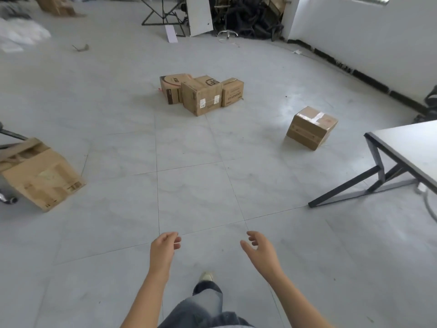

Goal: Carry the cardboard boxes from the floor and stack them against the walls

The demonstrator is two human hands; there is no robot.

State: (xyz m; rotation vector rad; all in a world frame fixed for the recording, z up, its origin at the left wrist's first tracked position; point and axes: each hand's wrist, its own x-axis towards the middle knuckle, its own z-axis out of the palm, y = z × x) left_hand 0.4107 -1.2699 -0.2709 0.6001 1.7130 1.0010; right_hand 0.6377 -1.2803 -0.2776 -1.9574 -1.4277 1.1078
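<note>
— Grey tile floor (189,185) lies between the person and the boxes. How much open room is there?

— Plenty down the middle, where the near stretch is bare tile. On the right a table (406,143) pushes its corner and dark slanted legs into the room. Behind it the white wall (366,31), with a dark strip along its foot, runs away to the far right. At the left edge a big open box (42,174) lies tipped over, its long axis running from far left to near right.

— And the other boxes?

— Three huddle together on the floor in the middle distance, well apart from any wall. The middle box (201,95) is the nearest and turns one upright corner toward the person. The left box (171,89) sits just behind it, with a round print on top. The small box (233,92) is against the right side of the middle one, its lettering turned on end. A taped box (311,127) sits alone further right, near the table. It seems tilted, its taped top facing up and a corner pointing near.

— The hands?

— The left hand (164,247) and the right hand (261,250) reach out low in the near centre, above bare tile. Their fingers are loosely curled and spread, gripping nothing and touching nothing. A shoe (206,276) shows on the floor between the forearms.
</note>
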